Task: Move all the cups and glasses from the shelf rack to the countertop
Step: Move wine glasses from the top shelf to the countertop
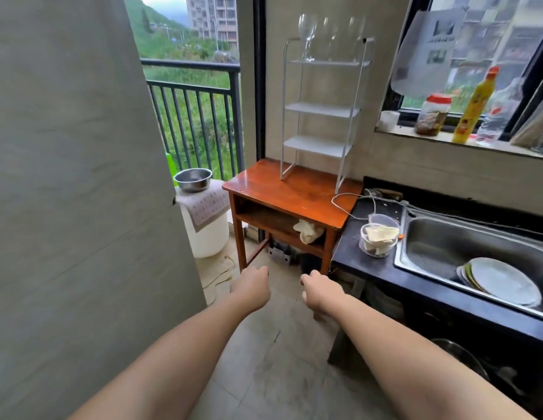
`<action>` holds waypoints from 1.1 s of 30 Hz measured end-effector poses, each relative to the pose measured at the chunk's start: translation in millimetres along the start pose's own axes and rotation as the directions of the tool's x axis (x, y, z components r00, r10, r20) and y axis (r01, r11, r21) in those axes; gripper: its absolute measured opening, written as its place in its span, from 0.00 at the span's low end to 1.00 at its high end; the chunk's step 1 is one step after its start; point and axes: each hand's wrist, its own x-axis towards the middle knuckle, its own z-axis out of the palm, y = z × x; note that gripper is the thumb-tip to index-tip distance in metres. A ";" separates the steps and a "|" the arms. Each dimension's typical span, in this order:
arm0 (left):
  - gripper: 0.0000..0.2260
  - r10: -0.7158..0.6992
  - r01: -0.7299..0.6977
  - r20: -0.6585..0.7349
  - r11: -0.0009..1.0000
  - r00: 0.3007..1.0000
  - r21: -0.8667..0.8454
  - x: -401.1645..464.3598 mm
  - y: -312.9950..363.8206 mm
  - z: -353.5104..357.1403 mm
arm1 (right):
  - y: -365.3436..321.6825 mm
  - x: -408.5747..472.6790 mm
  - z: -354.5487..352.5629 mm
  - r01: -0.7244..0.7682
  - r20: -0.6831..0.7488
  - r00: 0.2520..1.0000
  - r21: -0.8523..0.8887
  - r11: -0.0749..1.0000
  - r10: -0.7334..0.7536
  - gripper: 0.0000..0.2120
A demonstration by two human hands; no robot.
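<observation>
A white shelf rack [320, 110] stands on a small wooden table [294, 192] against the wall. On its top tier stand three clear wine glasses: the left one [307, 34], a middle one [329, 34] and a right one [356, 34]. The lower tiers hold nothing. The black countertop [349, 237] lies right of the table. My left hand [252, 287] and my right hand [317, 291] hang low in front of the table, fingers curled, holding nothing, far below the glasses.
A steel sink [464, 241] with plates [503, 281] sits in the counter, next to a clear plastic container [378, 239] and a white cable [346, 204]. Bottles and a jar line the window sill [446, 137]. A grey panel [67, 177] fills the left; a white bucket with a steel bowl [193, 178] stands by the balcony railing.
</observation>
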 end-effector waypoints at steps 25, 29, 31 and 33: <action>0.22 0.399 -0.470 -0.297 0.853 0.868 -0.228 472.5 123.6 -298.8 | 93.0 374.4 -358.5 -0.167 -0.576 0.770 0.234 0.958 0.275 0.16; 0.19 0.335 -0.512 -0.432 0.759 0.837 -0.404 526.3 173.0 -361.9 | 109.3 424.8 -436.9 -0.055 -0.702 0.677 0.249 0.967 0.219 0.16; 0.16 0.263 -0.517 -0.495 0.701 0.828 -0.491 551.4 192.3 -389.4 | 117.9 444.1 -473.1 0.014 -0.764 0.614 0.260 0.966 0.197 0.15; 0.13 0.143 -0.496 -0.533 0.617 0.834 -0.611 577.1 204.6 -413.5 | 128.7 462.3 -506.1 0.049 -0.802 0.542 0.330 0.943 0.253 0.15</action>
